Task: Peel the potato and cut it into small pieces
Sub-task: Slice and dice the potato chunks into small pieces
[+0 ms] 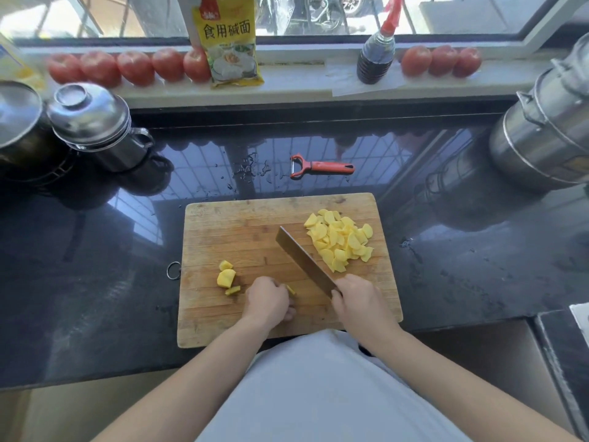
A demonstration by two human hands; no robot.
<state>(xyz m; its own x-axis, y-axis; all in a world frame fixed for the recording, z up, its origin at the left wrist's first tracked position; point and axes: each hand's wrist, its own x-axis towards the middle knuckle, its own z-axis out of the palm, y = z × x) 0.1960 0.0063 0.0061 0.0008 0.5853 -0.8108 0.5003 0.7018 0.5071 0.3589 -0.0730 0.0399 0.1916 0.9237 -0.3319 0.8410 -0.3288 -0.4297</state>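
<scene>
On the cutting board (pixel 255 231) at the bench's near edge, the left hand (pixel 267 301) pinches a potato piece (pixel 290 289), the right hand (pixel 358 301) grasps the cleaver (pixel 302 260), with chunks (pixel 227 277) near the left edge and slices (pixel 341 239) toward the far right corner.

Sunlit window (pixel 287 14) above black countertop (pixel 95 282)

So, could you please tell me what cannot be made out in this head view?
- Potato piece under the left hand: curled fingers cover it; only a yellow sliver shows.
- Knife handle: inside the right hand; only the broad steel cleaver blade shows.
- Steel stacked pot: cut off by the right edge.
</scene>
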